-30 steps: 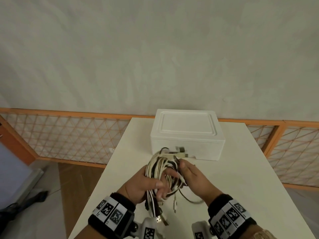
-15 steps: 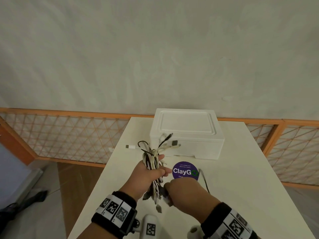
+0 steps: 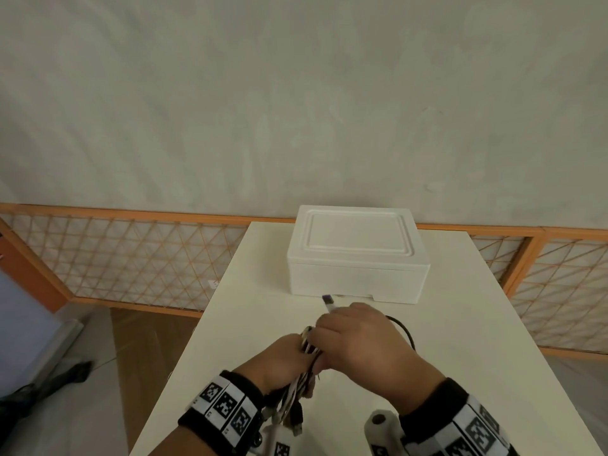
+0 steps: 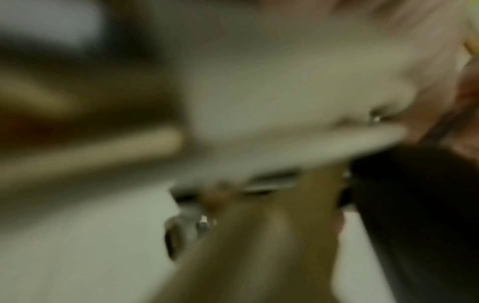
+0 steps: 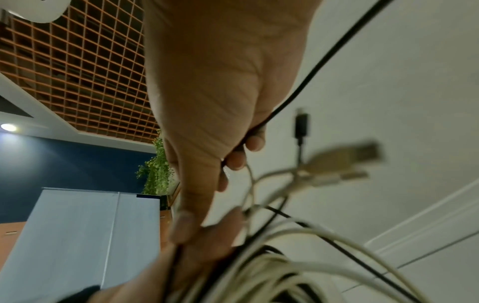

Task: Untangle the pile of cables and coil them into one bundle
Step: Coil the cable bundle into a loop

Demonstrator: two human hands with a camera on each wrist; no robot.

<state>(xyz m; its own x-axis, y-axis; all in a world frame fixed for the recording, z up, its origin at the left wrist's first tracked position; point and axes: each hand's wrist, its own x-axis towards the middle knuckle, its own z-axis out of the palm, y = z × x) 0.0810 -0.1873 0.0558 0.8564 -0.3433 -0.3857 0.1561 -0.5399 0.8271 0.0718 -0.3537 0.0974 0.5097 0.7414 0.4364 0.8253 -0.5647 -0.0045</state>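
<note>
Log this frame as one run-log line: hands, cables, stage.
left hand: grips white-and-black cable bundle | right hand: holds thin black cable | white foam box: untouched | stage: coiling

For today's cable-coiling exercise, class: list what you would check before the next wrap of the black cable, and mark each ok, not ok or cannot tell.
1. Left hand grips the cable bundle: ok.
2. Right hand holds the black cable: ok.
3. Every plug tucked in: not ok, a white plug sticks out.
4. Black cable free of the foam box: ok.
5. Bundle free of knots: cannot tell.
</note>
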